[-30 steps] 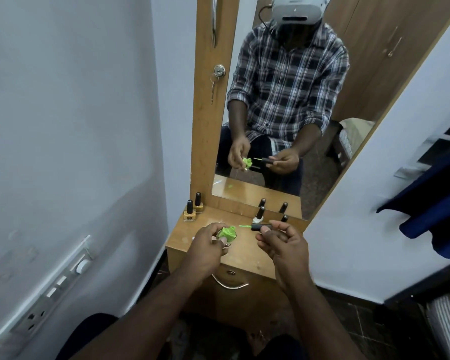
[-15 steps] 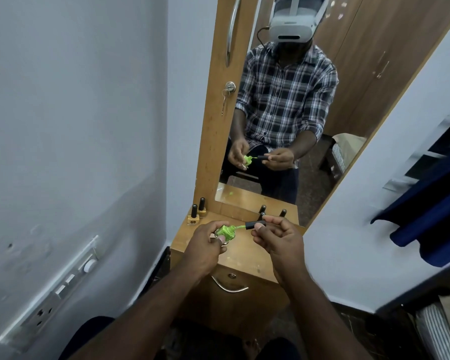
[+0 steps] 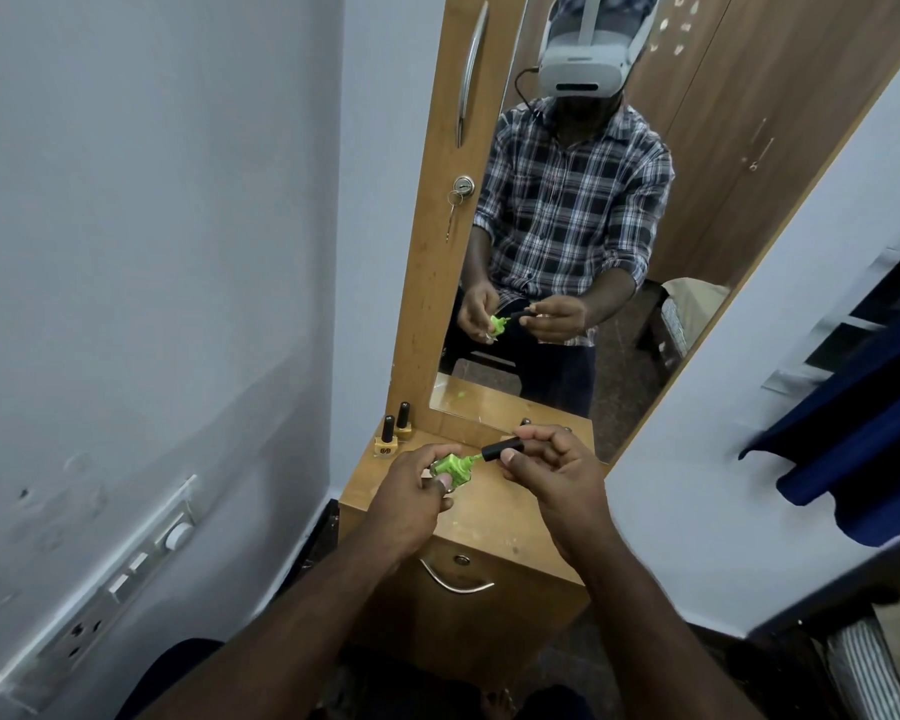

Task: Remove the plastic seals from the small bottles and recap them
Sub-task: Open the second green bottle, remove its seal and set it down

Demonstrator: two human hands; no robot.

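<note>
Right hand [image 3: 552, 472] pinched black cap [image 3: 502, 450], brush now entered green bottle [image 3: 452, 467] gripped by left hand [image 3: 411, 491] above counter [image 3: 489, 517]; recapping begun, 2 yellow bottles [image 3: 393, 433] at back-left corner.

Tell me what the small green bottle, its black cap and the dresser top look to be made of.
Small green bottle: probably clear glass filled with bright green polish; a transparent edge glints near the left hand.
Long black cap, pinched by the right hand: likely matte plastic, an even dull sheen.
Tan wooden dresser top: seemingly laminate or veneered board, smooth with faint grain and scattered specks.
</note>
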